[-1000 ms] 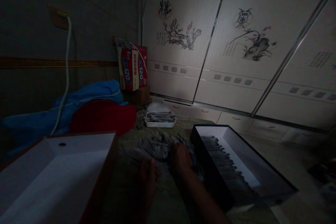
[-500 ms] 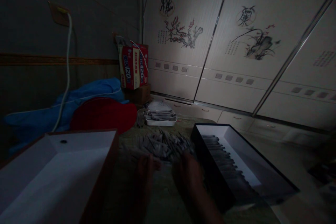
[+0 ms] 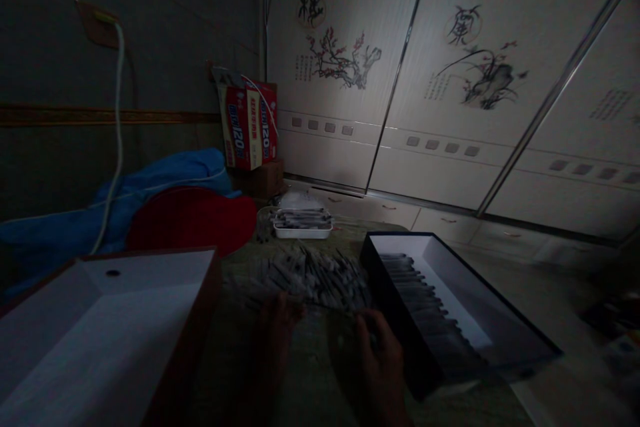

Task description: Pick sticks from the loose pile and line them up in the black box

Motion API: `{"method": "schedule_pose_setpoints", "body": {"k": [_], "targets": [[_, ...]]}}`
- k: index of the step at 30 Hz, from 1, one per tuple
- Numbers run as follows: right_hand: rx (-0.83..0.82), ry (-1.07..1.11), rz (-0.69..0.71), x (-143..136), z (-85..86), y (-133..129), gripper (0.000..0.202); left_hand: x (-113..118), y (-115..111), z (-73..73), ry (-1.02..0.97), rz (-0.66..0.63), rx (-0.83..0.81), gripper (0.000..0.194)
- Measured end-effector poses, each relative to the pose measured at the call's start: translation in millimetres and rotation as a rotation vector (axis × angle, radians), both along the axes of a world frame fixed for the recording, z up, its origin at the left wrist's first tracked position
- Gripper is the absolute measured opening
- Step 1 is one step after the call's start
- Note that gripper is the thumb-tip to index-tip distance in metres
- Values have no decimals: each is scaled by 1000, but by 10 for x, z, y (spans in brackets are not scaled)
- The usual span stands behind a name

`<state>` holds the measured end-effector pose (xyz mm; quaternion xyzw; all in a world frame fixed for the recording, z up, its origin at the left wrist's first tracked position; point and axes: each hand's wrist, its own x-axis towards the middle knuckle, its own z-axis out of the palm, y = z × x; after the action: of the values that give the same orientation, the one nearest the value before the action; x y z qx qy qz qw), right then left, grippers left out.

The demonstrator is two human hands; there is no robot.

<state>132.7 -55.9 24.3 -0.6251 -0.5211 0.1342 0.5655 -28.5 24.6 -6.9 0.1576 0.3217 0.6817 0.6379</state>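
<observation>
A heap of thin, dark, pen-like sticks (image 3: 320, 277), some looking wrapped in clear plastic, lies in front of both hands. At its near left edge is my left hand (image 3: 280, 320), fingers closed; the dim light hides what they hold. My right hand (image 3: 381, 353) is beside the dark box's near wall, thumb and fingertips pinched at the end of a thin dark stick (image 3: 330, 307) that reaches across toward my left hand. Inside the open dark box (image 3: 493, 300), similar sticks (image 3: 425, 307) lie side by side in a row.
To the left stands an open brown-edged box (image 3: 150, 307) with a white inside. Behind the heap are a white tray of sticks (image 3: 303, 223), a red cushion-like thing (image 3: 193, 219) and blue cloth (image 3: 165, 170). A red carton (image 3: 249, 123) is by the cupboard doors (image 3: 345, 100).
My right hand has drawn back from the heap, toward me and slightly right, and a thin stick now shows between the hands. My left hand stays nearly in place. The view shifted slightly.
</observation>
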Motion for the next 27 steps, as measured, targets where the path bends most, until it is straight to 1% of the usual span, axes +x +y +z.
{"method": "schedule_pose_setpoints", "body": {"k": [2,4,6,10,13,16,18,20,21,22,25,27], "targets": [[14,-15,13,-25,-1,3,26,3,25,-56,11,-9,-12,34],[25,-21,36,-42,-4,11,26,17,25,-68,21,-15,-19,33],[33,-19,46,-52,-9,19,26,38,-1,-38,30,-22,-11,34],[22,12,44,-48,-22,31,26,67,-48,48,129,-55,-25,33],[10,29,47,-40,-29,31,25,71,-35,51,147,-89,-15,31],[-10,6,105,-71,-44,24,28,104,-36,31,147,-117,5,27],[-5,-16,157,-108,-60,18,29,151,-70,43,181,-184,38,24],[1,-31,195,-120,-74,19,30,198,-120,86,196,-294,69,22],[-10,-33,194,-107,-81,25,32,213,-143,115,176,-335,53,20],[-29,-30,167,-76,-88,35,34,219,-160,147,129,-354,23,17],[-44,-34,-31,95,-130,87,37,184,-170,226,-67,-276,-97,5],[-1,-112,-116,222,-177,132,32,141,-154,248,-166,-231,-142,10]]}}
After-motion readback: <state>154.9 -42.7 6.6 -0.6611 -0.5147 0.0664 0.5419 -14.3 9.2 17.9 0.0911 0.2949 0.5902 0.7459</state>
